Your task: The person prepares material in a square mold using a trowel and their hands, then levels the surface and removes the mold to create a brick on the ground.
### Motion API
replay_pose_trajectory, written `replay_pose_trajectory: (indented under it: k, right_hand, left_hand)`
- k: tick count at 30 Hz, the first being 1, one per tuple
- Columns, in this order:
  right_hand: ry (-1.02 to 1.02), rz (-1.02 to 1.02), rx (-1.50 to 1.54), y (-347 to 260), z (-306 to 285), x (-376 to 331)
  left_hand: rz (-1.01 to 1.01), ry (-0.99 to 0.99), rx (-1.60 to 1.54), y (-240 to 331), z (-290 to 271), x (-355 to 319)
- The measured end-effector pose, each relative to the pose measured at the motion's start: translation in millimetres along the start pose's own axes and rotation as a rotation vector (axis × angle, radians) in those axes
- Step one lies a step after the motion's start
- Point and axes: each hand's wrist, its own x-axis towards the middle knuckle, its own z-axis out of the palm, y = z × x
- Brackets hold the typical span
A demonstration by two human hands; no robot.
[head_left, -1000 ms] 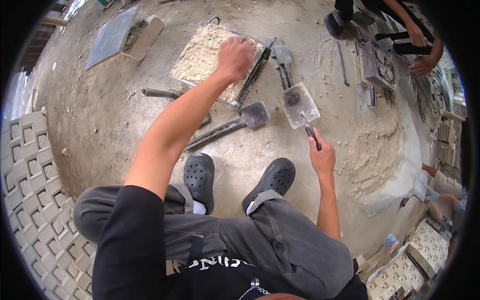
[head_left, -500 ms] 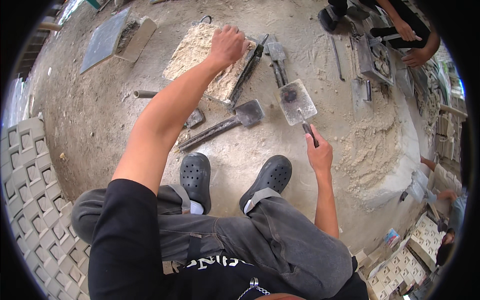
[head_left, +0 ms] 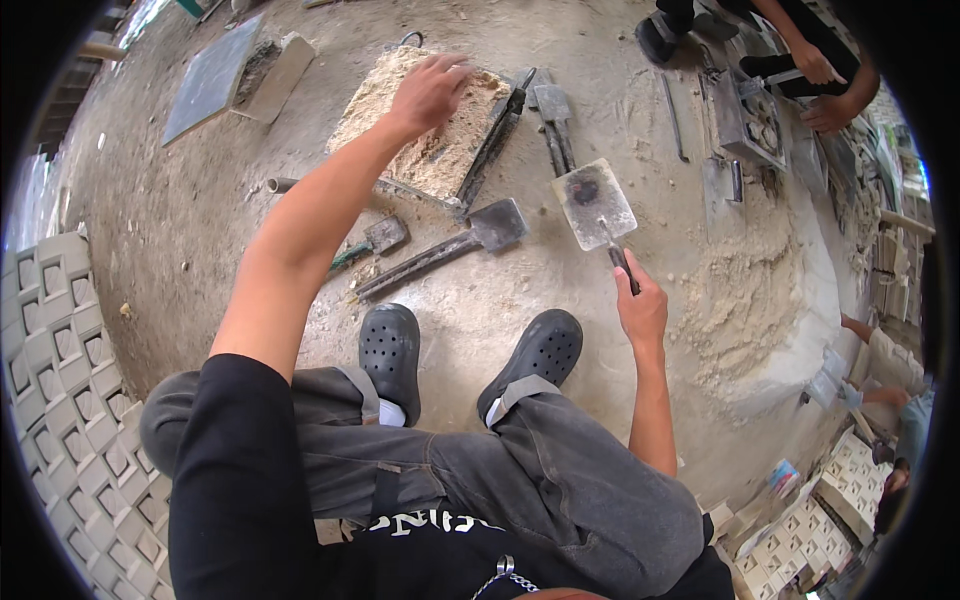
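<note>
My left hand [head_left: 430, 97] rests on pale, crumbly sand mix [head_left: 365, 112] heaped in a square metal mould [head_left: 492, 143]. Its fingers are stretched out and hold nothing; their undersides are hidden. A darker, rougher patch of mix shows just below the palm. Off to the right, my right hand [head_left: 641, 304] grips the dark handle of a square-bladed trowel [head_left: 606, 222]. The trowel's flat blade carries a dark round stain and overlaps the lower end of a long-handled metal tamper [head_left: 553, 105]. Another flat-headed tamper [head_left: 498, 226] lies between the mould and my shoes.
A small green-handled tool [head_left: 386, 234] lies near a pipe end [head_left: 280, 185]. Grey slabs [head_left: 212, 80] lean at the far left. Loose sand [head_left: 745, 300] spreads to the right. A co-worker's hands [head_left: 828, 112] are by another mould [head_left: 750, 120]. Patterned blocks [head_left: 75, 400] line the left.
My left hand has slid left and slightly nearer across the mix, its fingers straightening and uncovering the mould's right part. The trowel in my right hand has barely moved.
</note>
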Motion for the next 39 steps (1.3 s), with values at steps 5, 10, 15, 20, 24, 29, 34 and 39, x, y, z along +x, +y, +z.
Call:
replay_pose_trajectory:
  k: [5, 10, 15, 20, 24, 29, 34, 39]
  right_hand:
    - [-0.028, 0.029, 0.055, -14, -9, 8]
    - [0.001, -0.106, 0.073, -53, -18, 45]
    - [-0.002, -0.223, -0.07, -131, -32, 100]
    - [-0.03, -0.318, -0.179, -176, -9, 132]
    - [-0.114, -0.389, -0.258, -205, 4, 129]
    - [-0.142, -0.541, -0.288, -223, 17, 125]
    - [-0.061, -0.5, -0.314, -228, 36, 145]
    - [-0.053, -0.493, -0.292, -228, 29, 140]
  left_hand:
    - [-0.244, -0.067, 0.094, -33, 13, -26]
    - [-0.495, -0.061, 0.196, -25, 9, -40]
    - [-0.228, -0.188, -0.016, 24, 0, -64]
    - [-0.218, -0.27, 0.029, 44, -17, -87]
    - [-0.494, -0.016, 0.052, 35, -18, -110]
    - [-0.565, 0.09, 0.059, 56, -11, -146]
    - [-0.523, 0.105, 0.046, 84, -6, -149]
    - [-0.412, 0.031, -0.021, 84, -10, -138]
